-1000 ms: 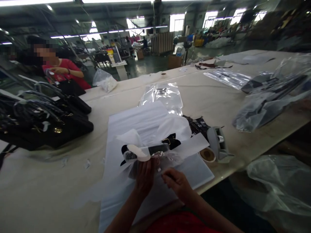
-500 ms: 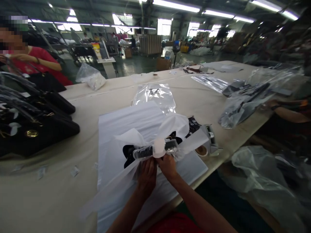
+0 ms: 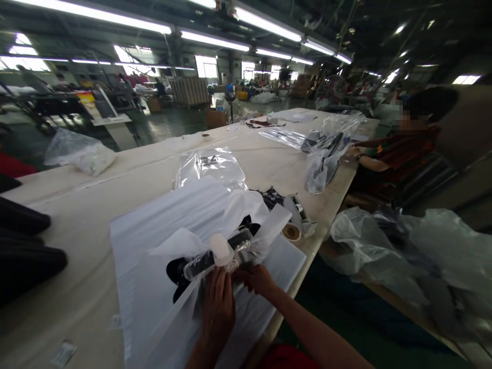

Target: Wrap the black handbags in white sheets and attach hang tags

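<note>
A black bag handle [image 3: 202, 263] wrapped in clear plastic lies across white tissue paper [image 3: 146, 236], with a white paper band [image 3: 221, 249] around its middle. Black pieces [image 3: 177, 271] show beside the handle, and loose tissue flaps rise around it. My left hand [image 3: 218, 305] has its fingers pressed together against the near side of the handle, just below the band. Close by on the right, my right hand [image 3: 258, 280] is closed with bent fingers at the wrapping; its fingertips and what they pinch are hidden.
Clear plastic bags [image 3: 211, 166] lie beyond the tissue. A tape roll [image 3: 291, 232] sits near the table's right edge. Black bags [image 3: 26, 261] stand at left. At right, a co-worker [image 3: 400, 148] handles a plastic-covered item [image 3: 326, 159]. Plastic sheeting [image 3: 369, 246] hangs beside the table.
The view has swung right, bringing the right-hand co-worker into sight and most of the left-hand bags out. My right hand has shifted slightly away from my left, right of the paper band.
</note>
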